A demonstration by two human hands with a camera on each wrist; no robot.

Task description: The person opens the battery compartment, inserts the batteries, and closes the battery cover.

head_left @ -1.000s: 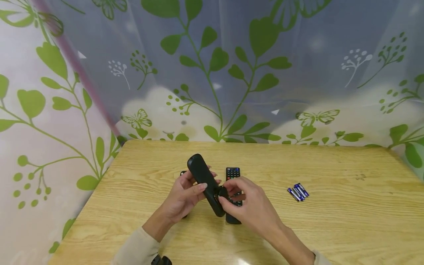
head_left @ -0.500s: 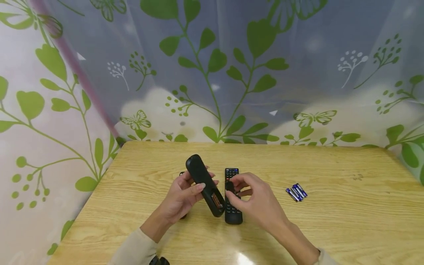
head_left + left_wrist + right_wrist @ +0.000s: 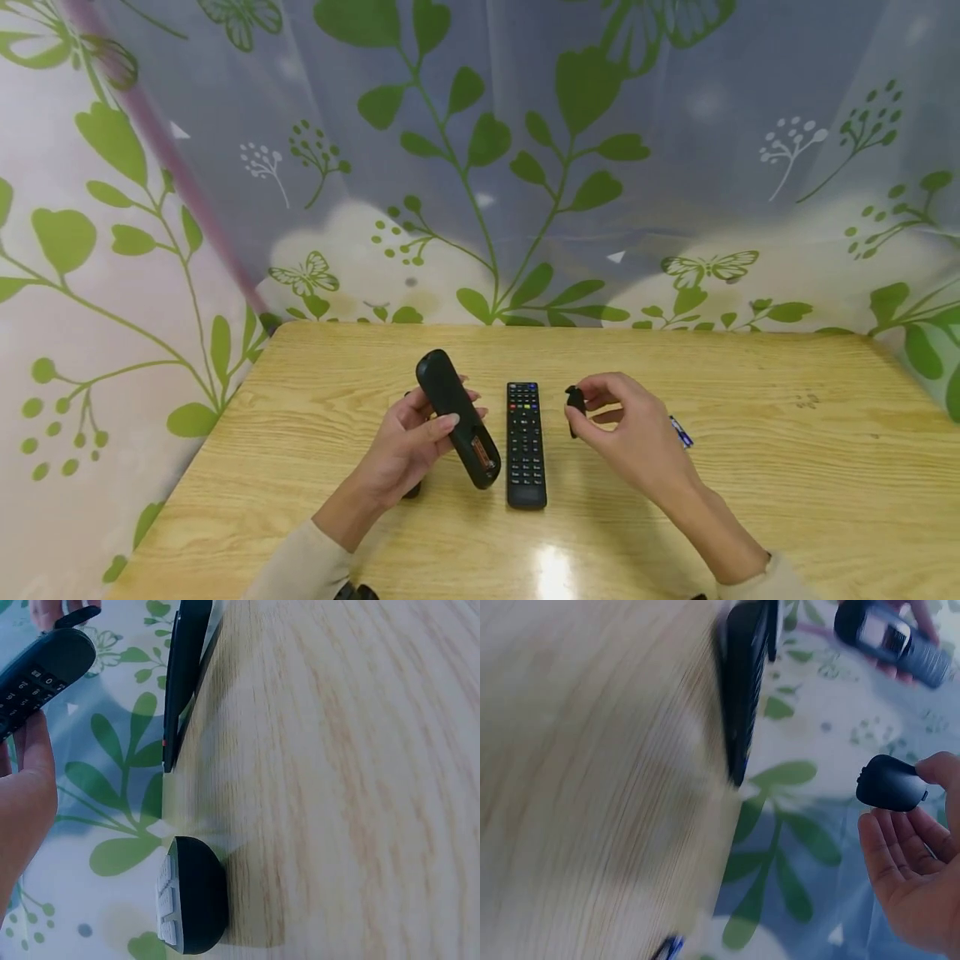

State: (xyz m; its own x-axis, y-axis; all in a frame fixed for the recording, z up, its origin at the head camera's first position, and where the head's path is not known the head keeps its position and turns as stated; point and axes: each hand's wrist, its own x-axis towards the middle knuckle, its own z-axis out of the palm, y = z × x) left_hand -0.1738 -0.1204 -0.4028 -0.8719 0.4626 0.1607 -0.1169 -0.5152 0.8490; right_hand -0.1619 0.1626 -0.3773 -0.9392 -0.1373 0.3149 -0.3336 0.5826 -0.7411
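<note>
My left hand (image 3: 408,446) grips a black remote control (image 3: 444,387) with its back turned up. Near the lower end its battery compartment (image 3: 483,452) lies uncovered, with orange-brown showing inside. The remote's buttons show from below in the left wrist view. To the right, my right hand (image 3: 637,429) pinches a small black battery cover (image 3: 891,784) between thumb and fingers, held above the table and apart from the remote. Between the hands a second black remote (image 3: 527,446) lies on the table, buttons up.
Blue and silver batteries (image 3: 681,432) lie on the wooden table (image 3: 810,500), mostly hidden behind my right hand. Another dark remote with pale buttons (image 3: 201,896) rests under my left hand. A leaf-patterned curtain (image 3: 480,208) hangs behind the table's far edge.
My right hand has pulled the battery cover off the held remote and carried it right, past the second remote. The compartment has come into view. My left hand stays nearly still.
</note>
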